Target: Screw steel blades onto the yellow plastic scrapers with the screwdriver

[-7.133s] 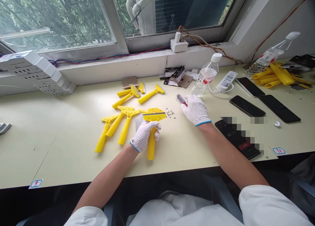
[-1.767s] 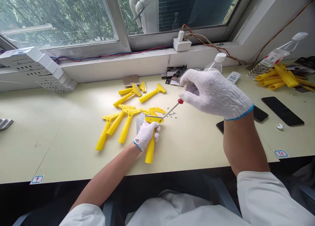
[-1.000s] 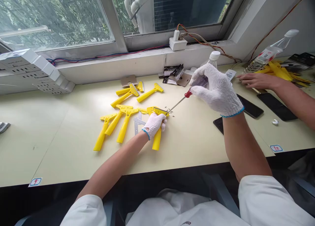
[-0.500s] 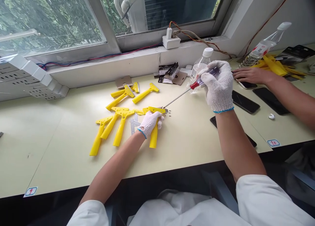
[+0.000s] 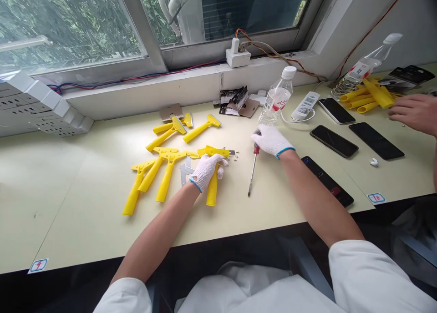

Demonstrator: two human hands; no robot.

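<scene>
My left hand point(image 5: 206, 169), in a white knitted glove, is closed around a yellow scraper point(image 5: 212, 192) on the table. A metal blade end point(image 5: 232, 152) sticks out at the right of its head, with several small screws point(image 5: 236, 157) beside it. My gloved right hand point(image 5: 271, 140) is lowered near the tabletop, wrapped over the handle of a screwdriver point(image 5: 253, 171). Its red collar shows and its shaft points towards the front edge. Left of my left hand lie several more yellow scrapers point(image 5: 167, 181) and flat metal plates point(image 5: 184, 173).
Several phones point(image 5: 334, 141) lie at the right, one with a lit screen point(image 5: 328, 181). A water bottle point(image 5: 277, 99) and a white power strip point(image 5: 306, 106) stand behind my right hand. Another person's hand point(image 5: 414, 108) is near yellow handles point(image 5: 367, 94) at the far right.
My right hand has come down and left with the screwdriver, whose tip has left the scraper head and points frontward. The other person's hand has moved right. My left hand stays put.
</scene>
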